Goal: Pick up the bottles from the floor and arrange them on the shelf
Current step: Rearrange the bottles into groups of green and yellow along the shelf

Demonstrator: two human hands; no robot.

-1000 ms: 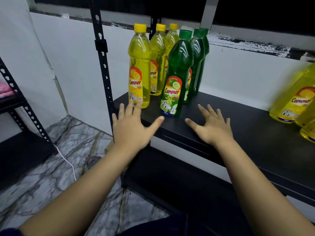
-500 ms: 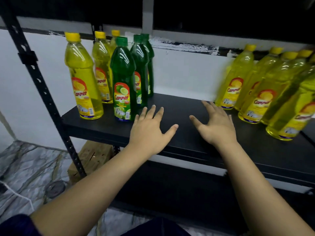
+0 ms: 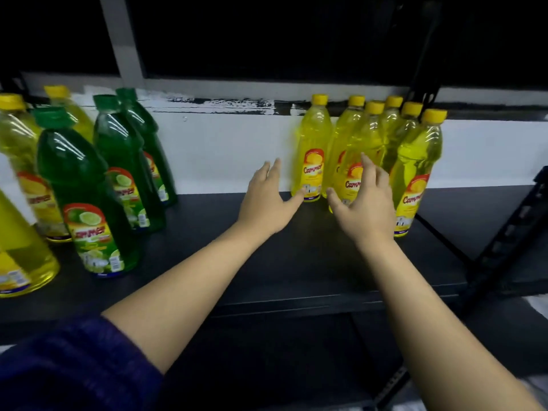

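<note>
L hand [image 3: 265, 200]: fingers [image 3: 274, 170] spread wide, palm down, holding nothing. It hovers over the black shelf [image 3: 267, 262] near the middle, thumb tip just beside the base of the nearest yellow bottle [image 3: 313, 149]; can't tell if it touches.

R hand [image 3: 366, 203]: fingers also splayed, nothing gripped, palm facing fwd/down. It sits in front of the right yellow group [image 3: 382, 137], covering the lower part of one bottle's label; contact w/ the bottles not clear.

Both forearms are bare and reach in from the bottom edge of the view; a dark blue sleeve [image 3: 74, 363] shows at the L elbow.

Bottles on the shelf, all upright:
- Right yellow group: approx six, yellow caps, packed close toward the shelf's back edge and right end, red/yellow "Cammer" labels. The front-right bottle [image 3: 418, 173] stands nearer the front than the rest.
- Green bottles [image 3: 98, 185]: three in a row running front to back, toward the left end, green caps, lime labels.
- Left yellow bottles [image 3: 20, 179]: just left of the green row, at the left edge, blurred; one is cut off by the frame.

Between the two clusters the shelf top is bare, hands over that gap's right side. White wall [image 3: 231, 149] behind the shelf, dark window [image 3: 267, 34] above it. A black slotted upright [image 3: 510, 229] stands at the shelf's right end.
</note>
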